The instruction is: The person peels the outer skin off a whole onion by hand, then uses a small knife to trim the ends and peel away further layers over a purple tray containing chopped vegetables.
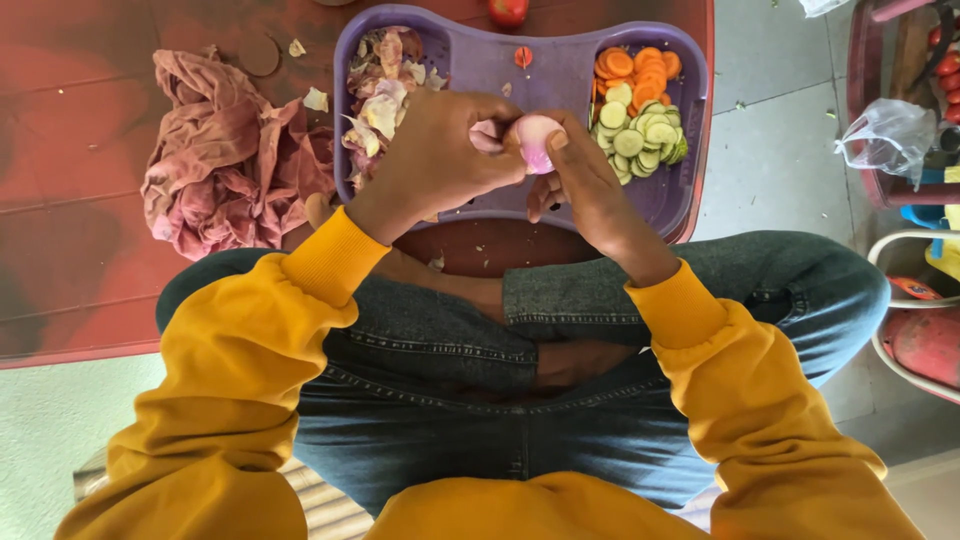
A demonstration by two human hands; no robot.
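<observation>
Gripping a peeled onion [537,140] above the purple tray [560,70] — left hand [440,150] and right hand [580,175] both closed on it (looks slick, light, firm) — best pinched at the ends.

This looks like a home cooking spot, perhaps a kitchen corner or yard. A purple tray [560,70] on the red counter [80,250] holds carrot slices [640,68], cucumber slices [640,135] and onion peelings [385,90]. A crumpled cloth [225,165] lies beside it, tomatoes [945,75] and a plastic bag [890,135] sit near the tiled floor [775,140].
</observation>
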